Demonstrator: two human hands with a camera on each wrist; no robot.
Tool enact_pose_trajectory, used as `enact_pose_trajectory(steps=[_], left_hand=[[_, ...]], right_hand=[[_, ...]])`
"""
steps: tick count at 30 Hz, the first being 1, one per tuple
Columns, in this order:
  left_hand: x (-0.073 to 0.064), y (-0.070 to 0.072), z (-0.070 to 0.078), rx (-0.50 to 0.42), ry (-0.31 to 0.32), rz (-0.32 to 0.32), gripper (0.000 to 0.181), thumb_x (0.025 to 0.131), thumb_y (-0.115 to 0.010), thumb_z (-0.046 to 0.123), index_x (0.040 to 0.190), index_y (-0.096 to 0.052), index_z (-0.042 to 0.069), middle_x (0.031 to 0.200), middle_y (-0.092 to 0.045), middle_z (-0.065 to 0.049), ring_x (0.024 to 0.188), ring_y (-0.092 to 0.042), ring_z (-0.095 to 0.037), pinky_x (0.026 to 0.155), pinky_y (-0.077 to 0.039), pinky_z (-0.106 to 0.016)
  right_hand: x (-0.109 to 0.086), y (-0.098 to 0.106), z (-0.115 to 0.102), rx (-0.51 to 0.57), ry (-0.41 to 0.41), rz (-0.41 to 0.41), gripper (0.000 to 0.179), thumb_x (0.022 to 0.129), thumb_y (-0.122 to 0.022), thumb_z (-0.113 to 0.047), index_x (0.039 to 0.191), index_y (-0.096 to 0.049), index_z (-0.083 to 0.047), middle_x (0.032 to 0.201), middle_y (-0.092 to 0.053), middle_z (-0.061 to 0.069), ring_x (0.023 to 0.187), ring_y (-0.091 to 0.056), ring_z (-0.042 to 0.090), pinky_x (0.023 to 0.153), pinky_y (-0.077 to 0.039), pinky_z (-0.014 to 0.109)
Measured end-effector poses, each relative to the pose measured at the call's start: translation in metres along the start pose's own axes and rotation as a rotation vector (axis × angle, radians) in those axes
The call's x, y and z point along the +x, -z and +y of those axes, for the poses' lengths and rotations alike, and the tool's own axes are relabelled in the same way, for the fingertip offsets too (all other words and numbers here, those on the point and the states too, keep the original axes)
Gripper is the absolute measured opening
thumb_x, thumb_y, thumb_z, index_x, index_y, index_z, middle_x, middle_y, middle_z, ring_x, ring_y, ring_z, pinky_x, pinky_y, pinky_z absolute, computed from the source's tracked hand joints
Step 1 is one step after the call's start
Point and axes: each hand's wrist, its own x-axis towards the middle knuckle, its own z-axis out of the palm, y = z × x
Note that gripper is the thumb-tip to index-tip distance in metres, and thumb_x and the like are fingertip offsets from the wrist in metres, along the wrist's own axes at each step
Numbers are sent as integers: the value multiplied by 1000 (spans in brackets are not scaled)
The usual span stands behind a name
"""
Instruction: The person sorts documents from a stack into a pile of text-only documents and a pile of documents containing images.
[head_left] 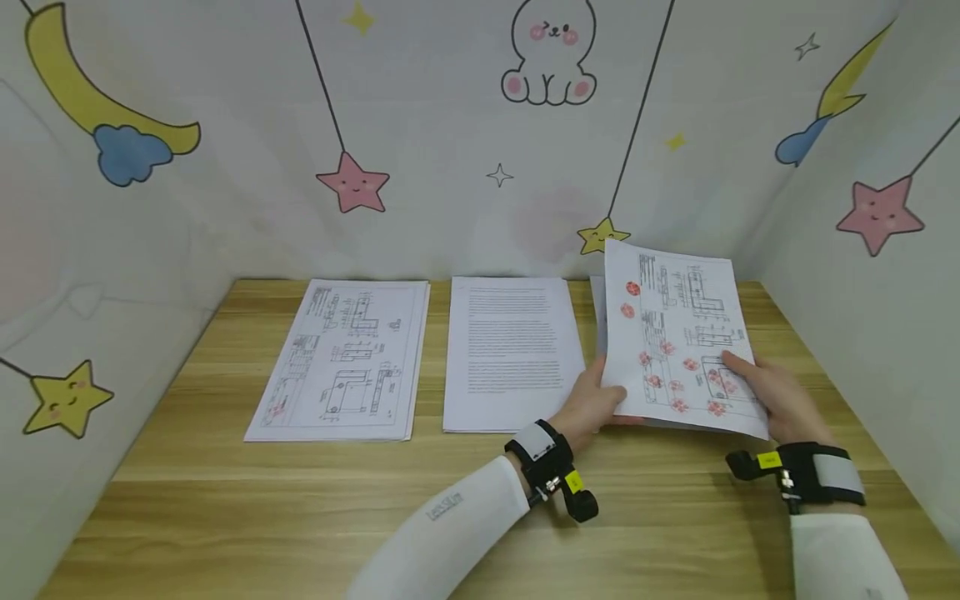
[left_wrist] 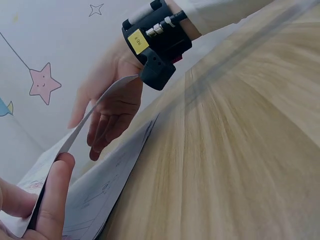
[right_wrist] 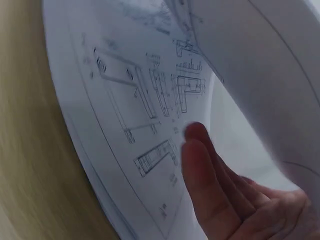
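Observation:
A sheet (head_left: 637, 333) with line drawings and red stamp marks is raised and tilted above the right-hand paper stack. My left hand (head_left: 592, 400) pinches its lower left corner, thumb over the top and fingers below. My right hand (head_left: 783, 396) is at its right edge, with the thumb across the printed face. In the left wrist view, the fingers of the right hand (left_wrist: 115, 100) hang loosely beneath the sheet, apart from it. Below lies the stack (right_wrist: 120, 125), its top page carrying part drawings, mostly hidden in the head view.
To the left on the wooden table (head_left: 300, 517) lie a stack of text pages (head_left: 513, 350) and, farther left, a stack of drawings (head_left: 341, 358). A white patterned cloth wall (head_left: 450, 100) rises behind the table, with walls at both sides.

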Motion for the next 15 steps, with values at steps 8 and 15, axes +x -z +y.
enact_pose_trajectory(steps=[8, 15], left_hand=[[-8, 18, 8, 146, -26, 18, 42, 98, -53, 11, 139, -52, 18, 120, -68, -5, 105, -68, -17, 96, -55, -37], [-5, 45, 24, 87, -46, 122, 49, 102, -50, 39, 140, -52, 8, 113, -71, -13, 88, -74, -22, 82, -61, -37]], right_hand=[[4, -8, 2, 147, 85, -127, 68, 98, -57, -45, 151, -27, -15, 96, -66, -21, 88, -68, 3, 79, -59, 26], [4, -8, 4, 309, 72, -160, 77, 94, -63, -42, 156, -23, -21, 99, -68, -20, 89, -67, 3, 77, -58, 24]])
